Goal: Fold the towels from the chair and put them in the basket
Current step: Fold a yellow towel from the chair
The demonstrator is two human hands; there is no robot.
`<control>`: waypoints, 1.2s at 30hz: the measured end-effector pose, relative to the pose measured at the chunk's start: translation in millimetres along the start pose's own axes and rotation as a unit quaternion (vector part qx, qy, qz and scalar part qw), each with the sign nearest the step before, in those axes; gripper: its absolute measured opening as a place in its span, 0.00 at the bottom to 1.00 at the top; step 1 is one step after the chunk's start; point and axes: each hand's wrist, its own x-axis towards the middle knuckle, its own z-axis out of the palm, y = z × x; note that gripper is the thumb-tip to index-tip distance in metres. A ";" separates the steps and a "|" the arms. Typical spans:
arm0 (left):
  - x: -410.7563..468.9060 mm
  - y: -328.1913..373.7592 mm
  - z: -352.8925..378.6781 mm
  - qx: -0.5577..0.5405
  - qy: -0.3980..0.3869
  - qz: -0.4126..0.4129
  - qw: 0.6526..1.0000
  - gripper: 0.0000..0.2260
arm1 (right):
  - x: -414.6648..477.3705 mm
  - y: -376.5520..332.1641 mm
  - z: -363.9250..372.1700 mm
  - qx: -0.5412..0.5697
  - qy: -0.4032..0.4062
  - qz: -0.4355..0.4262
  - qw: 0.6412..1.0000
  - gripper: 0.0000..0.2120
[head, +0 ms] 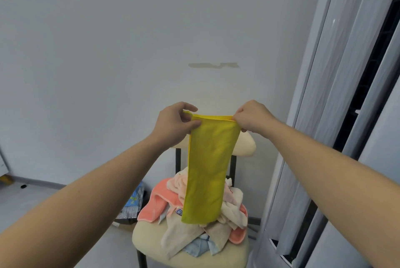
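While the yellow towel (207, 170) hangs in the air as a long narrow strip, I see its top edge pulled level btwn both hands, w/ a brighter yellow border showing along the top & left side; its lower end dangles in front of the pile of towels (190, 233), whether touching I can't tell. That pile sits heaped on the chair seat (149, 244), a cream cushion on dark legs: a coral towel (159, 200) spills off the left, beige & pale pink ones lie mid-heap, and a light blue cloth (198, 247) is at the front. The cream backrest (246, 145) peeks out behind the strip. A blue packet (135, 199) lies on the grey floor (32, 207) left of the chair. Behind is a plain pale wall (108, 51) w/ a scuffed patch (214, 65), and a tall white column unit (324, 105) stands at right. Both forearms are bare and reach fwd & up. Left hand (175, 122) pinches the top-left corner btwn thumb & curled fingers; right hand (253, 117) pinches the top-right corner, knuckles up, fingers tucked around the cloth.
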 end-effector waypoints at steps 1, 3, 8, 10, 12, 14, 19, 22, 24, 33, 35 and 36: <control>1.0 -1.4 -0.4 0.008 -0.001 -0.003 1.000 0.11 | -0.7 0.2 -0.4 -0.003 0.004 -0.009 1.000 0.13; 2.5 -3.4 -1.1 0.016 0.004 -0.015 1.000 0.07 | -2.6 0.6 -1.4 -0.015 0.008 -0.030 0.999 0.16; 4.3 -4.8 -3.5 -0.019 0.022 -0.038 0.999 0.05 | -4.1 8.3 -5.5 -0.094 0.001 -0.081 0.992 0.24; 4.1 -5.4 -3.2 -0.030 0.024 -0.043 0.998 0.04 | -1.6 12.7 -5.6 -0.110 -0.017 -0.102 0.989 0.23; 4.5 -7.1 -2.8 -0.030 0.026 -0.046 0.998 0.05 | -0.1 16.0 -4.8 -0.118 -0.021 -0.120 0.986 0.19; 4.7 -8.4 -2.7 -0.027 0.026 -0.051 0.998 0.07 | -0.5 17.5 -4.2 -0.113 -0.018 -0.128 0.985 0.18; 3.6 -6.1 -2.6 -0.015 0.029 -0.053 0.998 0.10 | -2.4 17.9 -6.2 -0.099 -0.031 -0.125 0.987 0.17; 4.5 -5.8 -1.7 -0.021 0.023 -0.053 0.998 0.08 | -1.9 17.0 -7.6 -0.098 -0.029 -0.126 0.987 0.16; 5.8 -6.4 0.7 -0.025 0.021 -0.048 0.998 0.06 | -1.5 15.9 -7.7 -0.099 -0.025 -0.122 0.987 0.15; 7.5 10.0 8.0 -0.032 0.032 0.005 0.999 0.01 | -4.6 0.3 -4.4 0.062 -0.010 -0.160 0.985 0.18; 6.4 16.7 9.8 -0.036 0.029 0.019 0.999 0.02 | -8.2 -11.0 -2.1 0.083 -0.021 -0.200 0.976 0.21; 5.8 19.7 10.4 -0.038 0.028 0.024 0.999 0.04 | -9.6 -16.4 -1.0 0.070 -0.024 -0.219 0.973 0.22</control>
